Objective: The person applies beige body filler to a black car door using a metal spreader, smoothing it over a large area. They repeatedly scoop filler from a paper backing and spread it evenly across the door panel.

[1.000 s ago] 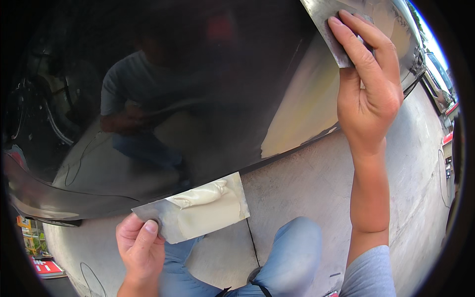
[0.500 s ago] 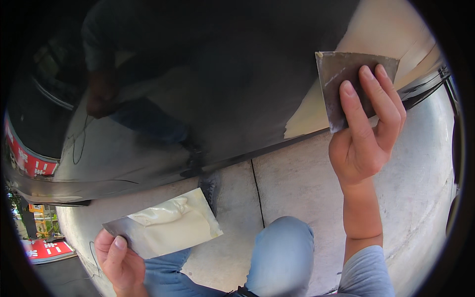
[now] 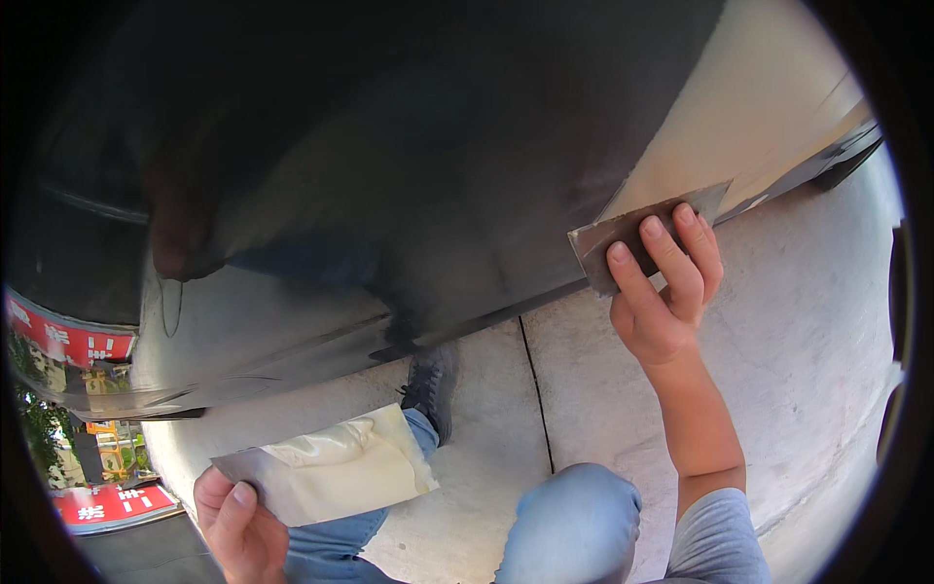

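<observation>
Two hands are working at a dark glossy car body panel [image 3: 409,195] that is filling most of the view. The right hand [image 3: 664,292] is reaching up and pressing a thin metal spreader blade [image 3: 623,238] flat against the panel, its fingers [image 3: 671,258] lying spread over the back of the blade and its thumb apparently tucked beneath, though that part is hidden. The blade is sitting right at the lower edge of a pale beige filler patch [image 3: 749,117] that is running up the panel toward the upper right. The left hand [image 3: 238,526] is staying low near the bottom edge, gripping a flat metal mixing plate [image 3: 321,477] by its near corner, thumb on top. A soft heap of cream-coloured filler [image 3: 326,450] is lying on the plate, well apart from the panel. Between the two hands, the person's knees in blue jeans [image 3: 569,516] are showing, and a dark shoe [image 3: 430,384] is resting on the pale concrete ground [image 3: 808,370] just below the panel's bottom rim. A seam in the concrete is running down from the panel toward the knee
</observation>
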